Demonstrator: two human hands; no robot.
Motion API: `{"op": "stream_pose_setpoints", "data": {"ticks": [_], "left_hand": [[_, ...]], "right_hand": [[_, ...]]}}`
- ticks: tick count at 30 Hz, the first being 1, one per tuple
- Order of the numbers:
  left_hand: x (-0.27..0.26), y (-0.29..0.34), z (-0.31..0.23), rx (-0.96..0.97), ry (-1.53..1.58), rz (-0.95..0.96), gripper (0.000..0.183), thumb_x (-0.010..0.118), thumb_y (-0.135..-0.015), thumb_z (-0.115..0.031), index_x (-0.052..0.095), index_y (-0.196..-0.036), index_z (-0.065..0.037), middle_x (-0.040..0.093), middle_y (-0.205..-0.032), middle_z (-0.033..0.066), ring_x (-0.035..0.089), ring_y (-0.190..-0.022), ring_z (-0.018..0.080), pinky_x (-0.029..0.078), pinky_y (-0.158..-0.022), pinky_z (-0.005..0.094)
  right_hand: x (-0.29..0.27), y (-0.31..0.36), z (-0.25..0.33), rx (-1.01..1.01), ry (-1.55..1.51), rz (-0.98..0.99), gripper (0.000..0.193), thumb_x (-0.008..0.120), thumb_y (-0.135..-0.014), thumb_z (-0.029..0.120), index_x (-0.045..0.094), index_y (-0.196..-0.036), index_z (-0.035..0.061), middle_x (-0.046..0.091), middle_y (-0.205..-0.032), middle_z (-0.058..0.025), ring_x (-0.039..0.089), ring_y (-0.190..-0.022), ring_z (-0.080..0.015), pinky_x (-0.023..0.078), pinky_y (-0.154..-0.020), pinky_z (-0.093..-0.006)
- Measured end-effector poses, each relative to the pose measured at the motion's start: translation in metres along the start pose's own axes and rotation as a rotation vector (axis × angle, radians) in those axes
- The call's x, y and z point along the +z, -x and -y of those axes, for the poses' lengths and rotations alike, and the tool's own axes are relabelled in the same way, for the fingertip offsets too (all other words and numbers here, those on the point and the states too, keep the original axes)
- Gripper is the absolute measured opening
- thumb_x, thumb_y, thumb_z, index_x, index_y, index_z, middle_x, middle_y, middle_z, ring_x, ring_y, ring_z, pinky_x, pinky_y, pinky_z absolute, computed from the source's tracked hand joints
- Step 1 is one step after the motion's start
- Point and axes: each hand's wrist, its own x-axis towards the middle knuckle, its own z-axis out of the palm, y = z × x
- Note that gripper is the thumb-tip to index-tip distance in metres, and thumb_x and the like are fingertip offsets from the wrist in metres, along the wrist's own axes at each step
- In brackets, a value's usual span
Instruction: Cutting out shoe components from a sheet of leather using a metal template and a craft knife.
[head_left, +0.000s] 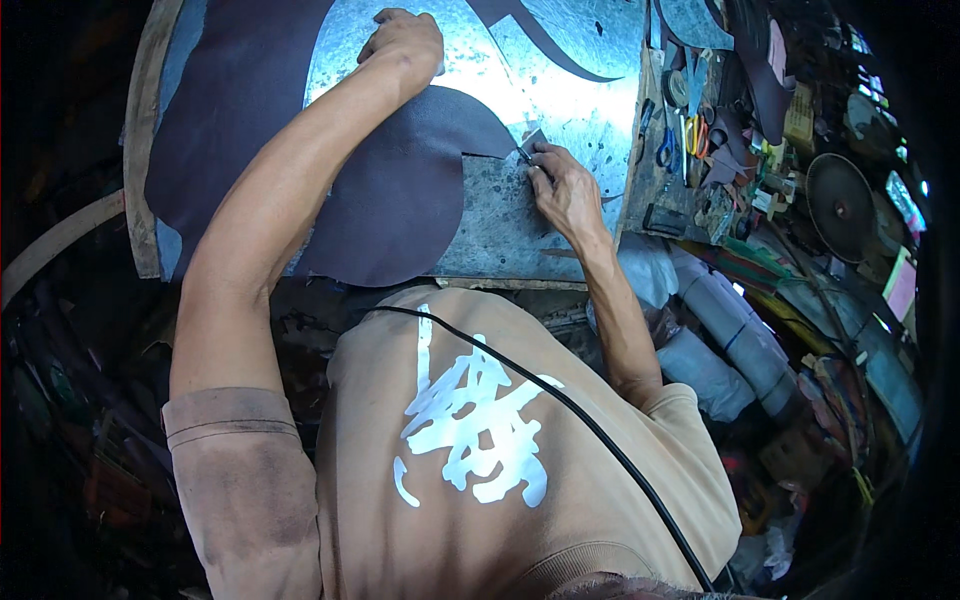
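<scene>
My left hand (405,45) rests far up on a shiny metal-topped board, its fingers curled under; what they hold, if anything, is hidden. Between the pinched fingers of my right hand (568,190) is a slim dark knife-like tool (525,156), its tip at the right corner of a dark brown leather sheet (395,200). That sheet has rounded edges and a straight notch near my right hand. A small greyish flat piece (534,139) lies beside the tool. Another large brown leather piece (225,120) spreads over the board's left side, partly under my left forearm.
The metal sheet (495,235) has a wooden edge (143,150) on the left. On the right lie orange-handled scissors (696,135), blue-handled scissors (667,148) and leather scraps (722,165). Beyond stands a round dark fan-like disc (840,207). A black cable (590,420) crosses my shirt.
</scene>
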Motion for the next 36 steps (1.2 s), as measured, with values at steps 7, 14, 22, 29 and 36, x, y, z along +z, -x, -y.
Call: {"op": "stream_pose_setpoints", "data": {"ticks": [7,14,22,29,36], "left_hand": [[-0.001,-0.001,-0.001,-0.02,0.002,0.017,0.078,0.077,-0.078,-0.043,0.046,-0.135,-0.001,0.039,-0.14,0.0367,0.053,-0.122,0.0462,0.052,-0.093,0.0476],[0.001,-0.003,0.014,0.034,-0.009,-0.03,0.077,0.078,-0.075,-0.046,0.051,-0.132,-0.002,0.047,-0.134,0.0315,0.058,-0.116,0.0413,0.053,-0.091,0.0438],[-0.004,0.015,0.063,0.367,0.035,-0.082,0.063,0.076,-0.079,-0.034,0.052,-0.135,-0.018,0.047,-0.135,0.0211,0.058,-0.115,0.0391,0.05,-0.095,0.0465],[0.001,0.016,0.062,0.328,0.077,-0.018,0.069,0.075,-0.079,-0.036,0.047,-0.14,-0.02,0.038,-0.143,0.0214,0.053,-0.122,0.0418,0.047,-0.099,0.0495],[0.001,0.016,0.061,0.337,0.057,-0.062,0.063,0.076,-0.079,-0.036,0.053,-0.134,-0.016,0.043,-0.138,0.0217,0.056,-0.119,0.0372,0.051,-0.094,0.0449]], "right_hand": [[0.0,0.01,-0.002,0.028,-0.003,0.014,0.021,0.061,-0.084,0.012,0.069,-0.099,-0.0009,0.065,-0.119,-0.0142,0.066,-0.097,-0.0363,0.053,-0.085,-0.0419],[-0.004,0.041,-0.004,0.086,0.077,0.026,0.023,0.059,-0.084,0.013,0.066,-0.1,-0.002,0.064,-0.114,-0.0186,0.064,-0.096,-0.0391,0.051,-0.084,-0.0449],[0.025,0.083,0.042,0.04,0.006,-0.037,0.023,0.063,-0.087,0.011,0.063,-0.109,0.005,0.059,-0.094,-0.0183,0.06,-0.086,-0.0394,0.049,-0.074,-0.0465],[0.079,0.025,0.063,0.269,-0.302,-0.294,0.028,0.071,-0.083,0.024,0.065,-0.097,0.0004,0.063,-0.081,-0.0164,0.061,-0.073,-0.0312,0.048,-0.069,-0.0424],[0.069,0.024,0.102,0.413,-0.711,-0.184,0.024,0.071,-0.084,0.023,0.064,-0.089,0.0013,0.054,-0.065,-0.0002,0.048,-0.052,-0.0108,0.039,-0.048,-0.0287]]}}
